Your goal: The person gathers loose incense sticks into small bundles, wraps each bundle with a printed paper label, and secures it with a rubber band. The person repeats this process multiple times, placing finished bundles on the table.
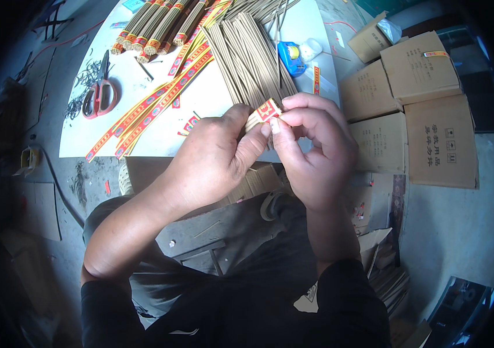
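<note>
Just over the table's near edge, my left hand (209, 153) is closed round the end of a bundle of incense sticks. A red and yellow paper band (267, 109) is wrapped about that end. My right hand (322, 148) pinches the band's edge, its thumb close to my left thumb. Behind my hands lies a heap of loose brown incense sticks (244, 52). Left of it are long red and yellow paper strips (154, 113), with short cut pieces (191, 124) nearer me. Much of the held bundle is hidden by my hands.
Banded incense bundles (157, 29) lie at the table's far left. Red-handled scissors (101, 98) rest on the white table (160, 146) beside black scraps. A blue tape dispenser (291, 59) stands right of the heap. Cardboard boxes (439, 142) are stacked on the right.
</note>
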{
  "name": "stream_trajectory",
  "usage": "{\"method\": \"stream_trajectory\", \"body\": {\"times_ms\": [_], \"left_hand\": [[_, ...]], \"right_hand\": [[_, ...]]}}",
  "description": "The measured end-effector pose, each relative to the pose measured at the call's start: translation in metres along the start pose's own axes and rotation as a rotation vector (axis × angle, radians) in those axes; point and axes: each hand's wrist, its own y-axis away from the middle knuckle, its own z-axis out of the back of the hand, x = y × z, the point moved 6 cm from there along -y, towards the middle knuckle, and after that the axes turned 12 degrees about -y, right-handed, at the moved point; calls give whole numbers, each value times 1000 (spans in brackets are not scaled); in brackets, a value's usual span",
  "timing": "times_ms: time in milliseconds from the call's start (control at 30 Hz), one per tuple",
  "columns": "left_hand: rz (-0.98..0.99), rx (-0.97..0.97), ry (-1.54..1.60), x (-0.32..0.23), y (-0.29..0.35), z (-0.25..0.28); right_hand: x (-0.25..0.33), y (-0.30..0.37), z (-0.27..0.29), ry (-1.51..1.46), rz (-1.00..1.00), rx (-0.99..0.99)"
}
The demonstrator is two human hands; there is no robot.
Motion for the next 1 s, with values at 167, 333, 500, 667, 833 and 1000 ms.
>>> {"method": "stream_trajectory", "body": {"times_ms": [167, 333, 500, 667, 833, 1000], "left_hand": [[3, -5, -33, 0, 1, 2], [-47, -15, 6, 0, 3, 4], [26, 35, -21, 3, 4, 3], [71, 37, 104, 4, 4, 1], [53, 4, 127, 5, 6, -3], [135, 65, 89, 6, 6, -3]], "right_hand": [[-9, -1, 2, -133, -207, -62], [-16, 0, -6, -401, -308, -49], [-20, 2, -7, -425, -301, -35], [-24, 1, -7, -586, -440, -45], [-31, 3, -15, -635, -476, -79], [-39, 9, -18, -491, -342, -48]]}}
